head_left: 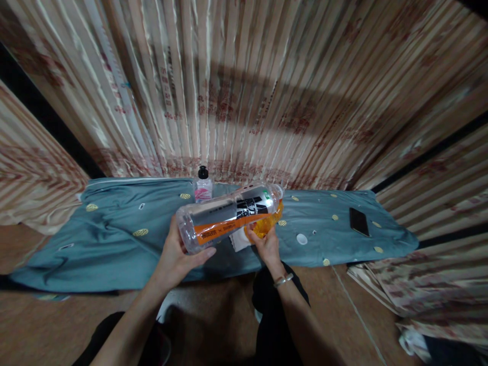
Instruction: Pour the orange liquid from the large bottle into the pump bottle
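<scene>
My left hand (183, 254) is wrapped round the base end of a large clear plastic bottle (229, 216). The bottle lies almost level in the air, its neck to the right, with a silver, black and orange label. My right hand (267, 244) grips a translucent amber object (263, 226) under the bottle's neck end; the bottle covers part of it, so its kind is unclear. Beside the right fingers shows a white piece (240, 240) with a jagged edge, like a tissue or packet. Behind the held bottle stands a small bottle (203, 188) with a black cap and a pink label.
A teal patterned cloth (114, 254) covers the low, long surface before me. On its right part lie a white round disc (302, 239) and a dark phone (359, 222). Pleated curtains (236, 91) hang behind and at both sides, along with dark poles (49, 109).
</scene>
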`<state>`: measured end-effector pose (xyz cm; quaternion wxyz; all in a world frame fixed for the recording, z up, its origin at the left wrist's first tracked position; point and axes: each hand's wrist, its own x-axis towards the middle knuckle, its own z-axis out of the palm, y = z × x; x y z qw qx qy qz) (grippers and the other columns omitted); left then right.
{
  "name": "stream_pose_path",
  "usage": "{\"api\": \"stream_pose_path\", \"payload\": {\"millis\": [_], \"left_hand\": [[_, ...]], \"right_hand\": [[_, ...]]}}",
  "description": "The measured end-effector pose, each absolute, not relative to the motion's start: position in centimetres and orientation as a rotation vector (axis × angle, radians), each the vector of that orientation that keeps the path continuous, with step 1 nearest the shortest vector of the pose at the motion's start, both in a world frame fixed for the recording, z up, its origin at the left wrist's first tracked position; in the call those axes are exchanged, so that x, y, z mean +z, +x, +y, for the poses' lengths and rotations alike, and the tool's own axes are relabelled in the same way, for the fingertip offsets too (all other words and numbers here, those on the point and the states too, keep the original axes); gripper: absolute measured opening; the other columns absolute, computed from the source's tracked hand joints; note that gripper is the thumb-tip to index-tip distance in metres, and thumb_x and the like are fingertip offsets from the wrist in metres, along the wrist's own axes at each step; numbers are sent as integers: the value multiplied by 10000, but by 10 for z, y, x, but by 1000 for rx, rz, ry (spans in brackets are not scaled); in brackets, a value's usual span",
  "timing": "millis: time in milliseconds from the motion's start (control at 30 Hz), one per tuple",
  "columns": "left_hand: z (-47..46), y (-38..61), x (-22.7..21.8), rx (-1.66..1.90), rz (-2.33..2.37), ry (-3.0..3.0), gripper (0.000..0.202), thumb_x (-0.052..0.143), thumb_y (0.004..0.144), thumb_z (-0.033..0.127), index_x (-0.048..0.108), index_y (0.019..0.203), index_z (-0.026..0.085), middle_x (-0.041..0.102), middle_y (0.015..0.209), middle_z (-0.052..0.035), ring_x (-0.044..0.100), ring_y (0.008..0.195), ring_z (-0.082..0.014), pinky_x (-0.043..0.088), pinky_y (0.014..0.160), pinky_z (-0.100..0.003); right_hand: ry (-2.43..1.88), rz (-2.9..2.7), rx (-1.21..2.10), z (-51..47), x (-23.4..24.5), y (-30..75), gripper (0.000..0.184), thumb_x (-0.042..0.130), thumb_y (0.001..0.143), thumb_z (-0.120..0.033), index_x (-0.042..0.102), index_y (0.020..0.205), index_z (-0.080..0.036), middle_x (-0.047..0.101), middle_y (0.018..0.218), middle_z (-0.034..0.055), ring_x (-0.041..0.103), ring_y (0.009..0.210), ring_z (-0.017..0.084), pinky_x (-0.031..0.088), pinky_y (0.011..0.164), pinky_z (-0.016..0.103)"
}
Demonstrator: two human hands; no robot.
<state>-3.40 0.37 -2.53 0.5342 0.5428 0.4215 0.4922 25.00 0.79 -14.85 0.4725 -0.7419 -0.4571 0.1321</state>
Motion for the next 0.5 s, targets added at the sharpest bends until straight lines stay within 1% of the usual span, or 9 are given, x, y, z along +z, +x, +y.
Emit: {"api": "stream_pose_path", "payload": {"millis": [133, 233, 400, 500], "left_hand": [[4, -34, -24, 1177, 1001, 1311, 780, 1049, 567, 309, 608, 1204, 223, 788, 999, -33, 837, 1089, -357, 742, 925, -449], [4, -31, -19, 1187, 995, 1326, 781, 1057, 558, 336, 616, 1193, 226, 789, 996, -35, 842, 1055, -355, 750, 878, -440], [1, -22, -12, 1271, 987, 1294, 832, 1059, 538, 399, 605, 1216, 236, 769, 910, 4, 849, 943, -323, 751, 817, -422], [0, -21, -11, 1284, 971, 1295, 810, 1063, 542, 393, 603, 1191, 242, 750, 878, 21, 844, 919, -313, 748, 804, -412]], "right_hand": [[-1832, -1042, 409, 9, -150, 251, 717, 843, 752, -625, 637, 1282, -190, 857, 1037, 146, 847, 985, 367, 657, 811, 410], [-1871, -1024, 417, 10, -152, 253, 711, 852, 735, -630, 645, 1253, -189, 850, 1004, 154, 843, 1003, 392, 657, 810, 425], [-1869, -1038, 429, 10, -153, 255, 729, 839, 729, -638, 636, 1267, -190, 851, 1019, 156, 838, 1009, 398, 650, 820, 434], [-1876, -1033, 413, 10, -153, 254, 734, 842, 716, -652, 640, 1253, -194, 851, 1018, 155, 834, 1015, 399, 647, 826, 435]]}}
